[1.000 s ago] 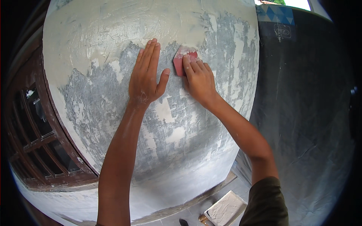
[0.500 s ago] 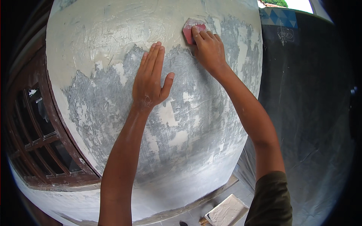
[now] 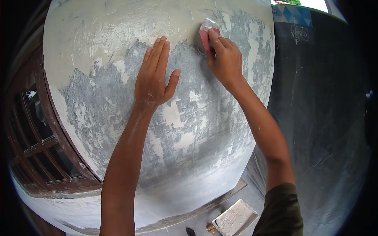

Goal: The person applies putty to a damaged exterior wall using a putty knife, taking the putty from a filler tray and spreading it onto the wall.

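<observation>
A wall [image 3: 173,151] stands before me, wet cream filler shining on its upper part and patchy grey below. My left hand [image 3: 154,74] lies flat against it, fingers together and thumb apart, fingertips at the lower edge of the wet filler. To its right, my right hand [image 3: 225,59] grips a pinkish-red putty spreader [image 3: 204,36] between thumb and fingers. Whitish filler coats the spreader's upper edge. The spreader is at the border of wet filler and grey wall; whether its edge touches the wall I cannot tell.
A brown wooden window [image 3: 43,145] with dark panes sits at the left. Dark plastic sheeting [image 3: 319,106] hangs along the right. On the floor below, a rectangular tray [image 3: 235,217] holds cream filler, with a dark object [image 3: 190,231] beside it.
My right hand has shifted slightly right with the spreader, which is now turned with its filler-covered edge pointing more upward. My left hand stays flat on the wall. The view has shifted a little.
</observation>
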A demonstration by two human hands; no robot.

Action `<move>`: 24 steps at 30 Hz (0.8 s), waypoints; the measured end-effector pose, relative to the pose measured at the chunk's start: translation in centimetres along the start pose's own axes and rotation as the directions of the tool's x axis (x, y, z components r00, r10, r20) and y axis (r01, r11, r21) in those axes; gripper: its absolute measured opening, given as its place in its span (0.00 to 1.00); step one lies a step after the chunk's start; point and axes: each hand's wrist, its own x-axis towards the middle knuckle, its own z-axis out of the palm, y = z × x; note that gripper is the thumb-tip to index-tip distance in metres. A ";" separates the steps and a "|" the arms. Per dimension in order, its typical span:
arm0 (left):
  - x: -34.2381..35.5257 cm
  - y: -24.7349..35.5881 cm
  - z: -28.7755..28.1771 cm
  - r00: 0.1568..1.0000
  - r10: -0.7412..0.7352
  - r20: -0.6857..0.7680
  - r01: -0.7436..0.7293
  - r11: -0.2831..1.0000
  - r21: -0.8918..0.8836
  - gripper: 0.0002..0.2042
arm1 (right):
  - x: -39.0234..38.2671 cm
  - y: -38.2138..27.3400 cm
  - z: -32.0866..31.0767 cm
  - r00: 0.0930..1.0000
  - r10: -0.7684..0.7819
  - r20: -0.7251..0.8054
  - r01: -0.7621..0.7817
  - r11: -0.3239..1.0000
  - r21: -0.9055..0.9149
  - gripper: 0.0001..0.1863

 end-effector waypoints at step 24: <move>-0.3 -0.2 -0.3 1.000 -0.009 0.025 0.010 1.000 -0.020 0.31 | -6.3 -4.4 0.1 0.957 -0.129 0.259 0.135 0.991 -0.007 0.28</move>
